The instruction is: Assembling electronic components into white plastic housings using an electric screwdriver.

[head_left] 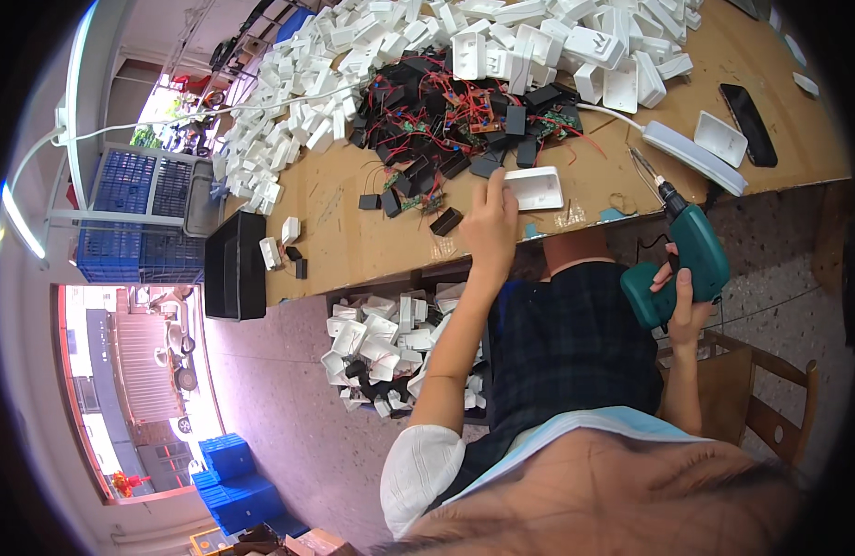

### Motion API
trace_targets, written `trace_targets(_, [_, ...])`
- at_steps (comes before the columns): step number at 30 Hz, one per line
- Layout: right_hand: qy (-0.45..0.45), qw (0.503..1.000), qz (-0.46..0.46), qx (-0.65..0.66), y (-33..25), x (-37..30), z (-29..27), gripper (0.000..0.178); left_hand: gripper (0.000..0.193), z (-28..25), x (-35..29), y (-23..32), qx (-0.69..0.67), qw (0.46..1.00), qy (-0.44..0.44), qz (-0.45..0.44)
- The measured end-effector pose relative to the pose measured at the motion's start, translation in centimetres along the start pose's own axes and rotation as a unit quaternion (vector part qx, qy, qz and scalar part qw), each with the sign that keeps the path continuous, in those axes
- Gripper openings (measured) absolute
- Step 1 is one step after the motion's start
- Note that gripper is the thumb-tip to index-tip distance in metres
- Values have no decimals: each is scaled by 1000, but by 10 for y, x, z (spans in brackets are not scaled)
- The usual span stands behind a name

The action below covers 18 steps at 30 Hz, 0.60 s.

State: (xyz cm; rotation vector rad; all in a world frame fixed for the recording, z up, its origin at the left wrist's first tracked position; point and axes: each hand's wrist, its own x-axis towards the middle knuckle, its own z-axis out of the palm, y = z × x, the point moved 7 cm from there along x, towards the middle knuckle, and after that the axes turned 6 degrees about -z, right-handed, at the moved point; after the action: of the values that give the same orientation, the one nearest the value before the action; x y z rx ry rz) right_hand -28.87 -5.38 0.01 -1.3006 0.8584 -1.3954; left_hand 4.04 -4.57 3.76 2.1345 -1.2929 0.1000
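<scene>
Currently left hand [490,222] reaches for white housing [536,188], fingers curled on its edge; right hand [684,301] clamped round green screwdriver [689,255]; next likely needs housing squared under the bit.

I'm in a small assembly workshop. Beyond my left hand [490,218] the wooden workbench [353,236] is heaped with white plastic casings [427,37] and a tangle of black parts and red-wired circuit boards [446,116]. My right hand [684,301] holds a green electric screwdriver [682,255]. Below my left hand, a bin of more white casings [381,347] sits on the floor. Further left stand blue plastic crates [136,208].
</scene>
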Motion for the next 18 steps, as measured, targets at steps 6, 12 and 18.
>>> trace_targets(6, [10, 1000, -8, 3, -4, -6, -1, 42, 32, -52, -15, -42, -95, 989, 110, -20])
trace_targets(12, [6, 1000, 2, 25, -6, -8, 2, 39, 39, -84, -4, -71, 228, 932, 6, 280])
trace_targets(18, [-11, 999, -13, 40, -16, -10, 11, 37, 25, -75, 34, -81, 200, 925, -63, 316])
